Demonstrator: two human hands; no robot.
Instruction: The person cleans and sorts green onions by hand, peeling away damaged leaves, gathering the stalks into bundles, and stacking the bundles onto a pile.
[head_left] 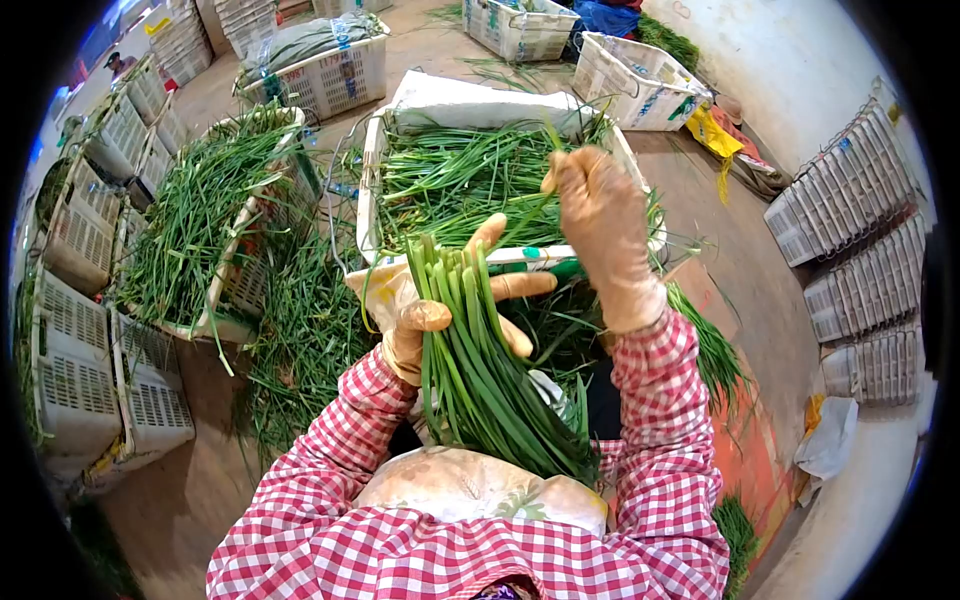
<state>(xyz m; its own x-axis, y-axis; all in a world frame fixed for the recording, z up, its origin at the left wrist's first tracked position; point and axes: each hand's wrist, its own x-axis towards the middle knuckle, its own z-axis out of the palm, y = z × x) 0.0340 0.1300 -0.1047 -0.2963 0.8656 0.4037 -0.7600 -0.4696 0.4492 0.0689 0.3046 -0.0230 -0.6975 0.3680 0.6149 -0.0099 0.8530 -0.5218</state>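
Your left hand point(405, 345) grips the green bunch point(485, 370), fingers point(524, 285) splayed, and your right hand point(602, 225) is curled tight above the white crate point(369, 195)!

Red-and-white checked sleeves point(662, 425), green bunch of leaves point(487, 385), off-white crate point(369, 205)

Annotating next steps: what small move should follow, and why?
Probably bring the right hand over to the bunch of green stalks: only the left hand grips it, its upper ends look uneven, while the right is raised near the crate, curled; whether it pinches a stalk is unclear.
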